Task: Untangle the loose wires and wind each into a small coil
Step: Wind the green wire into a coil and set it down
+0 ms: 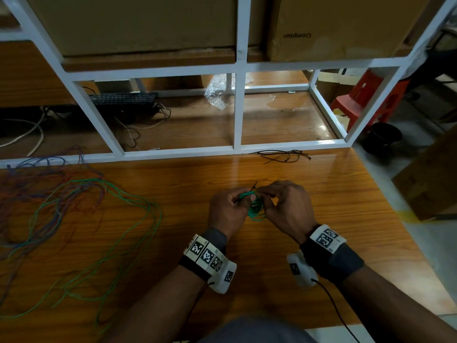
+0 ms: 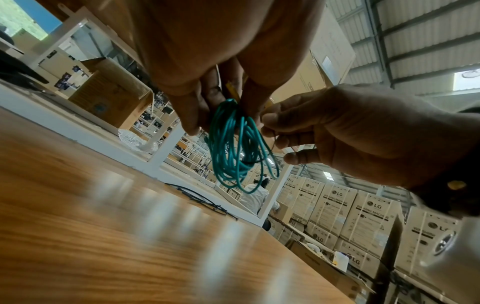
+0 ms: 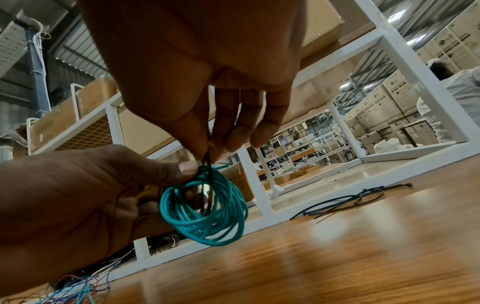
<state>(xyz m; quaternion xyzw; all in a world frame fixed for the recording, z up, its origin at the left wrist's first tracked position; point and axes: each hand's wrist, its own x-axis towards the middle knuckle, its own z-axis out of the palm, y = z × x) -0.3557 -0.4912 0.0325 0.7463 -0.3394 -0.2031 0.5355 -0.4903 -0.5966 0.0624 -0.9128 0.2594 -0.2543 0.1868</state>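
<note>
Head view: both hands meet over the table [image 1: 284, 280], just nearer than the white frame [image 1: 237, 110]. Left hand [image 1: 226, 211] pinches the green coil [image 1: 256, 210] at its top, thumb over the bundled turns; the loops hang below that grip, off the table, ring roughly upright with its opening facing the right hand. Right hand [image 1: 288, 207] sits just right of the coil, fingertips [image 3: 200, 148] pinched on a thin dark tie [image 3: 207, 185] that runs down through the coil's opening. So the tie's long axis is near vertical, crossing the turns; judgement: next move is closing the tie round the bundle, right hand nearer for that. Left of the hands, well apart, the loose wires [image 1: 74, 219] lie tangled against the frame's left end. Farther, touching the frame's base rail right of centre, spare ties [image 1: 284, 155]. Most of the task looks undone.
</note>
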